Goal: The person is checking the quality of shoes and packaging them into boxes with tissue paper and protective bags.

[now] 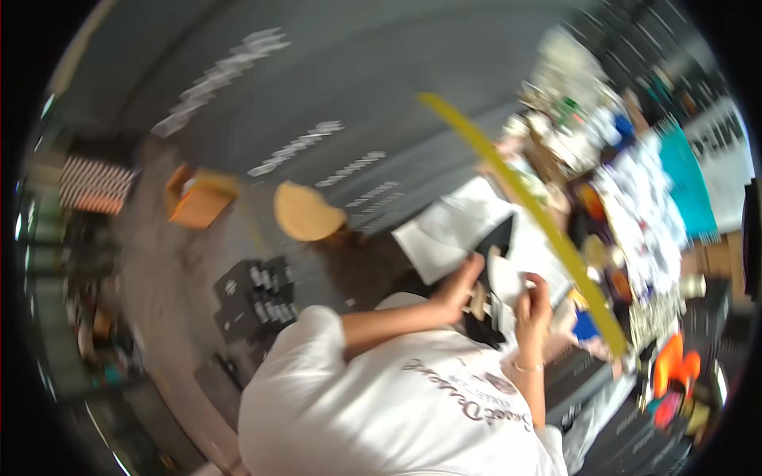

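My left hand [462,287] is closed at the edge of a dark, flat piece [498,236] just in front of my body. Blur hides what its fingers grip. Close by, my right hand [534,305] has its fingers bent together at the edge of a small white sheet [505,278], which looks like paper or card. Larger white sheets [456,222] lie beyond both hands. A long yellow strip [516,186] runs diagonally past them on the right.
Mixed goods and clear plastic wrapping [567,71] are heaped on the right, near a teal panel [684,182]. An orange object [675,365] lies lower right. Left of me are a round tan stool seat [305,213], an open cardboard box [202,198] and dark boxes [258,293].
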Demonstrator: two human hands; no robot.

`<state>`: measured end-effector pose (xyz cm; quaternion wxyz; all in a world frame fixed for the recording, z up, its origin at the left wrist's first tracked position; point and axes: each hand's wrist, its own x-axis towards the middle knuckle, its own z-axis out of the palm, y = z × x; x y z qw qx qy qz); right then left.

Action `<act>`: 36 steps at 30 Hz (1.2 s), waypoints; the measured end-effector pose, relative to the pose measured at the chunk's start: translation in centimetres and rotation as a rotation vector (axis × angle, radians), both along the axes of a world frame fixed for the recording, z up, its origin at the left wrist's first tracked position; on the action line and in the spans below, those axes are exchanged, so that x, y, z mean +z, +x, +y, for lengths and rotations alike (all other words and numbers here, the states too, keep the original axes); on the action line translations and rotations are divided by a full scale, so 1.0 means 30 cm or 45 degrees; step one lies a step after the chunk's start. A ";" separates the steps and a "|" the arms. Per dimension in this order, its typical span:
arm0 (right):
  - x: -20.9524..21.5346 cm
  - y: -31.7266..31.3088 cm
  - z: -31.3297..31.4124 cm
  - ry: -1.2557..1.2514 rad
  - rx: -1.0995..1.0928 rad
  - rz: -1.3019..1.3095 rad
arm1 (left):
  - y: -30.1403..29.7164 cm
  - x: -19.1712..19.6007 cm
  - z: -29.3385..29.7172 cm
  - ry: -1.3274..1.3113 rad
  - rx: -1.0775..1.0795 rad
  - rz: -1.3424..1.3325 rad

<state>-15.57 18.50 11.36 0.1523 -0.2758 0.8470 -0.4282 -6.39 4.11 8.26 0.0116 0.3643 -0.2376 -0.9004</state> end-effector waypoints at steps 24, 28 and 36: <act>-0.007 0.003 -0.059 0.513 0.432 0.912 | -0.006 0.054 0.014 0.015 -0.592 0.119; -0.074 0.005 -0.064 0.606 0.373 0.777 | 0.010 0.021 0.025 0.028 -0.565 0.084; -0.130 -0.149 0.106 0.120 -0.103 0.183 | 0.004 0.002 -0.039 0.062 -0.509 -0.110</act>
